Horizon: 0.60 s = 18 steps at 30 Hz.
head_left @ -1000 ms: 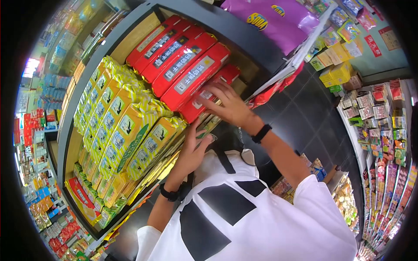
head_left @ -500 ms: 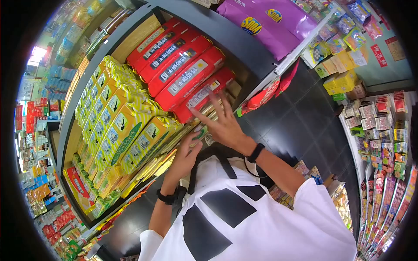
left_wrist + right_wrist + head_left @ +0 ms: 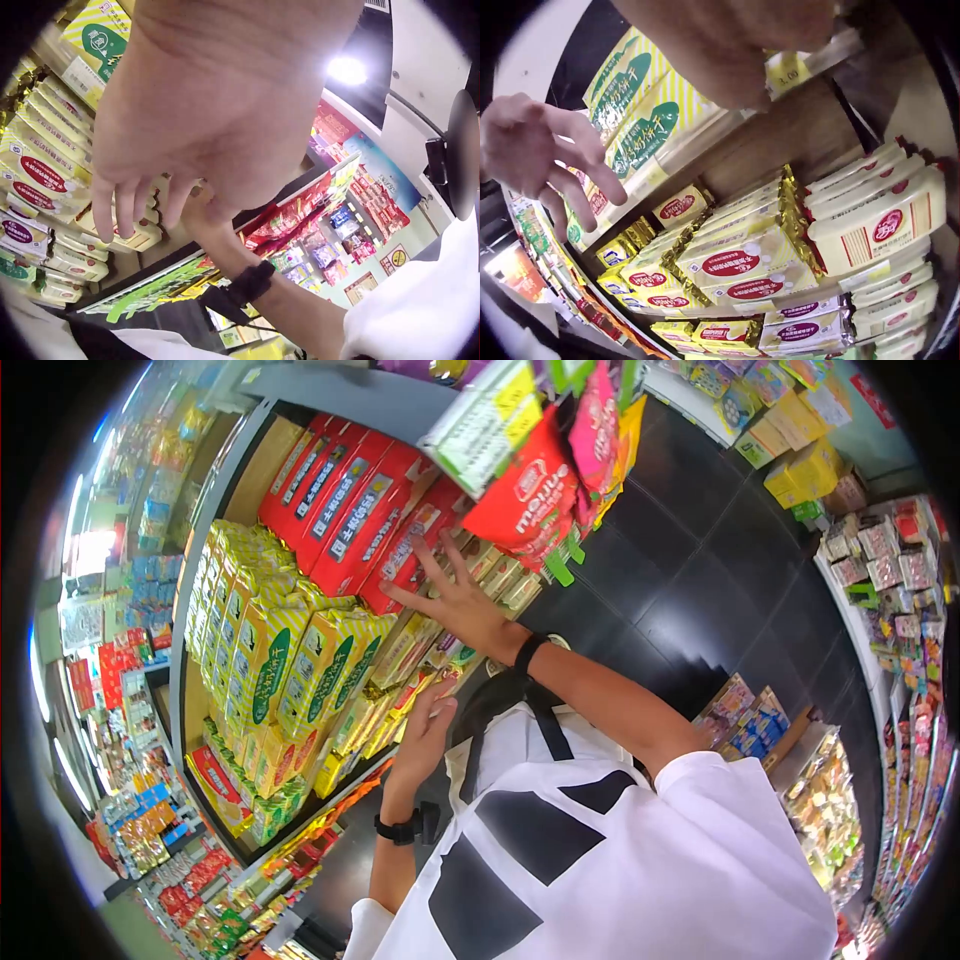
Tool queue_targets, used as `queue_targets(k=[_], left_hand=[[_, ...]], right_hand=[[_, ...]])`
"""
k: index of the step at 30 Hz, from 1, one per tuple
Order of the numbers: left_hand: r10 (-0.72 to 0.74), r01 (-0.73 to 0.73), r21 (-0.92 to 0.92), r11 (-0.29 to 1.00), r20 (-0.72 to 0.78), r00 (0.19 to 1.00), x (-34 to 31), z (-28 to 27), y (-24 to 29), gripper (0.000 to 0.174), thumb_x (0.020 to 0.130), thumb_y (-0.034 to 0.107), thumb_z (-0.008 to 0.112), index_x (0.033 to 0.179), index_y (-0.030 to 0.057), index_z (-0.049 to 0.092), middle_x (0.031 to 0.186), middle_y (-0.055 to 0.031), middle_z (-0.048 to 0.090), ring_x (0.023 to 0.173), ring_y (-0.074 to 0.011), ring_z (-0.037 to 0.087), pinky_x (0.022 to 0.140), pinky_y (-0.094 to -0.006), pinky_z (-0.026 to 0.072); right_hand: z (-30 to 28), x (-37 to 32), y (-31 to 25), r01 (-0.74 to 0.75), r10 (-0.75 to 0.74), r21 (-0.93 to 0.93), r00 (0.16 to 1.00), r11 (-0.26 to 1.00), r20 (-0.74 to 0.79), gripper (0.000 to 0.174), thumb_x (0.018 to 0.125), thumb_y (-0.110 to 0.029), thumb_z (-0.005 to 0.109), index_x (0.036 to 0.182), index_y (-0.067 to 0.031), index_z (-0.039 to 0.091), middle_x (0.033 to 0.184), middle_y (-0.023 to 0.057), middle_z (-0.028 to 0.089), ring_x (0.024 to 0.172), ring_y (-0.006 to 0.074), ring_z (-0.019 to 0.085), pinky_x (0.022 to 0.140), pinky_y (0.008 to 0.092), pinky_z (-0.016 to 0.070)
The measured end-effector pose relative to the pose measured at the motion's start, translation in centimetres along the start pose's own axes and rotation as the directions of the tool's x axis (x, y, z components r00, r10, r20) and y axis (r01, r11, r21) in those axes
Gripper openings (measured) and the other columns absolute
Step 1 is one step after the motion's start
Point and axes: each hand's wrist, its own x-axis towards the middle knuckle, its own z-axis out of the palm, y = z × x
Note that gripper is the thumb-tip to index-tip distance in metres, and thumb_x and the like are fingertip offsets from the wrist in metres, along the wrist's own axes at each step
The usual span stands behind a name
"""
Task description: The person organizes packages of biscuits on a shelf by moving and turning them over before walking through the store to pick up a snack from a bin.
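The right hand (image 3: 460, 610) spreads its fingers over the front red packet (image 3: 399, 562) on the shelf (image 3: 335, 398) — perhaps touching it, though contact is hard to tell. The left hand (image 3: 424, 735) — relaxed, holding nothing — is near yellow packets (image 3: 325, 655).

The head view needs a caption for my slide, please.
Right hand spread at red packs beside yellow packs, left hand lower in frame.

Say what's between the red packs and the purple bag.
The grey shelf panel runs between the red packs and the purple bag; the head view shows it.
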Motion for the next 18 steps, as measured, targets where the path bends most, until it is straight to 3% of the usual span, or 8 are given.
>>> queue_targets(k=[3, 4, 6, 7, 9, 12, 16, 18], left_hand=[[0.054, -0.053, 0.077, 0.996, -0.007, 0.999, 0.0, 0.9, 1.9, 0.041, 0.118, 0.021, 0.062, 0.156, 0.0077, 0.059, 0.156, -0.01, 0.061, 0.141, -0.0235, 0.061, 0.115, -0.0392, 0.0511], [0.054, -0.049, 0.132, 0.99, -0.035, 0.998, -0.3, 1.2, 3.9, 0.04, 0.116, 0.019, 0.064, 0.154, 0.0067, 0.06, 0.155, -0.0124, 0.062, 0.141, -0.0261, 0.062, 0.115, -0.0397, 0.0513], [0.294, -0.259, 0.345, 0.902, -0.05, 0.955, 0.2, 0.9, 4.4, 0.04, 0.114, 0.017, 0.065, 0.152, 0.0046, 0.061, 0.154, -0.016, 0.062, 0.141, -0.0308, 0.062, 0.116, -0.0414, 0.0503], [0.425, -0.364, 0.456, 0.812, -0.035, 0.905, 0.6, 0.8, 6.6, 0.041, 0.112, 0.014, 0.066, 0.151, -0.0002, 0.062, 0.152, -0.0202, 0.064, 0.141, -0.0331, 0.061, 0.12, -0.0437, 0.0481], [0.586, -0.441, 0.64, 0.629, -0.018, 0.81, 2.3, 0.3, 9.6, 0.043, 0.111, 0.012, 0.065, 0.151, -0.0016, 0.061, 0.156, -0.022, 0.061, 0.144, -0.038, 0.059, 0.122, -0.0466, 0.0466], [0.763, -0.462, 0.823, 0.329, 0.056, 0.643, 7.0, 0.1, 13.5, 0.054, 0.106, 0.007, 0.067, 0.159, 0.0019, 0.056, 0.164, -0.0229, 0.053, 0.152, -0.0425, 0.051, 0.127, -0.0502, 0.0425], [0.754, -0.498, 0.852, 0.163, 0.217, 0.62, 13.3, -1.9, 14.2, 0.071, 0.103, 0.001, 0.067, 0.17, 0.0035, 0.043, 0.175, -0.0225, 0.043, 0.16, -0.0432, 0.042, 0.131, -0.0526, 0.0383], [0.735, -0.489, 0.868, 0.087, 0.275, 0.619, 15.0, -2.4, 13.9, 0.076, 0.104, 0.001, 0.065, 0.174, 0.0027, 0.037, 0.177, -0.0248, 0.039, 0.163, -0.0461, 0.037, 0.132, -0.0547, 0.0348]], right_hand=[[-2.1, -0.6, -0.4, -0.024, 0.024, -0.006, 0.998, 1.0, 0.052, 0.115, 0.082, 0.018, 0.064, 0.174, -0.047, 0.039, 0.186, 0.0227, 0.01, 0.166, 0.06, 0.021, 0.122, 0.0594, 0.0532], [-2.9, -1.0, -0.4, -0.029, 0.022, 0.108, 0.998, 0.994, 0.066, 0.111, 0.083, 0.016, 0.066, 0.174, -0.0424, 0.04, 0.185, 0.0231, 0.015, 0.166, 0.0563, 0.025, 0.123, 0.0584, 0.052], [-4.2, -2.4, -0.2, -0.035, 0.007, 0.334, 0.996, 0.942, 0.086, 0.105, 0.084, 0.011, 0.068, 0.175, -0.0333, 0.04, 0.182, 0.0237, 0.024, 0.166, 0.0488, 0.031, 0.125, 0.0563, 0.0496], [-3.7, -3.3, 0.5, -0.055, 0.039, 0.341, 0.998, 0.938, 0.052, 0.1, 0.085, 0.009, 0.069, 0.174, -0.0267, 0.04, 0.18, 0.0248, 0.027, 0.164, 0.0475, 0.034, 0.125, 0.0551, 0.0486], [-1.4, -5.5, 1.7, -0.098, 0.108, 0.367, 0.994, 0.925, -0.007, 0.093, 0.087, 0.004, 0.071, 0.172, -0.0134, 0.041, 0.177, 0.0268, 0.033, 0.161, 0.0448, 0.04, 0.125, 0.0527, 0.0466], [-1.4, -5.7, 1.8, -0.367, 0.421, 0.443, 0.907, 0.818, -0.026, 0.09, 0.086, -0.003, 0.073, 0.168, 0.0026, 0.036, 0.168, 0.0292, 0.043, 0.155, 0.0476, 0.045, 0.126, 0.052, 0.0429], [1.6, -2.5, 3.2, -0.361, 0.517, 0.49, 0.825, 0.794, -0.229, 0.083, 0.09, -0.012, 0.076, 0.164, 0.0068, 0.042, 0.164, 0.0357, 0.047, 0.151, 0.0539, 0.045, 0.125, 0.0545, 0.0436], [2.6, -1.5, 3.4, -0.396, 0.598, 0.594, 0.78, 0.701, -0.186, 0.081, 0.092, -0.014, 0.077, 0.163, 0.0072, 0.044, 0.158, 0.0372, 0.053, 0.148, 0.0547, 0.049, 0.124, 0.0551, 0.045]])
